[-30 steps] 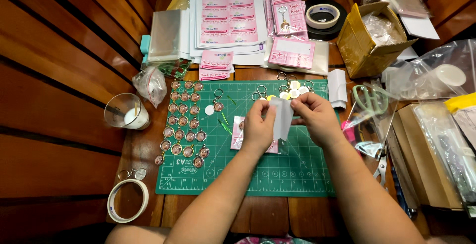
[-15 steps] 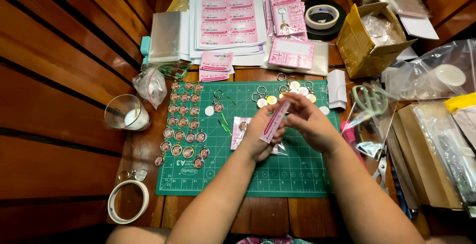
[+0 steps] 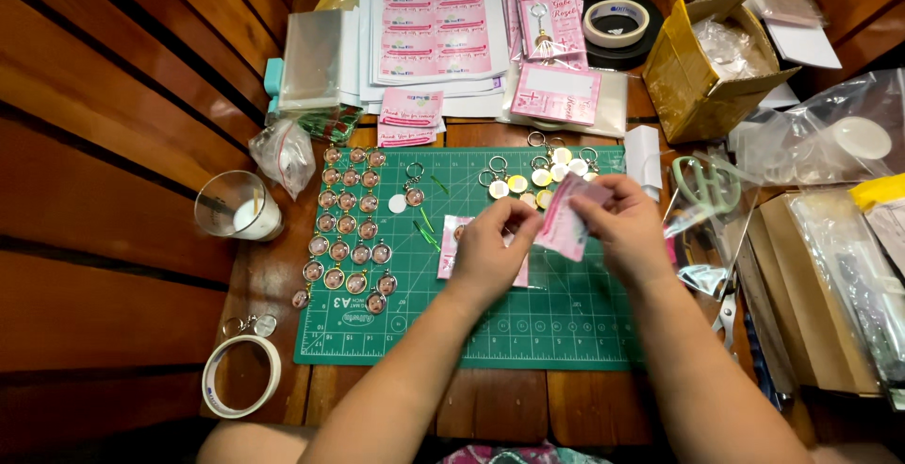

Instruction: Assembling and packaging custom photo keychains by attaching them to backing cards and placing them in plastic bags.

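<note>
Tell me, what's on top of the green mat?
On the green cutting mat lie rows of round charms, some key rings and a pink card. The left hand covers most of that card.

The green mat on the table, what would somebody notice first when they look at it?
Probably the two bare hands in the middle: the left hand and the right hand both pinch a small pink paper card above the green gridded cutting mat. Next come the neat columns of small round copper-rimmed charms on the mat's left side, and the stack of pink-printed white sheets behind it.
</note>
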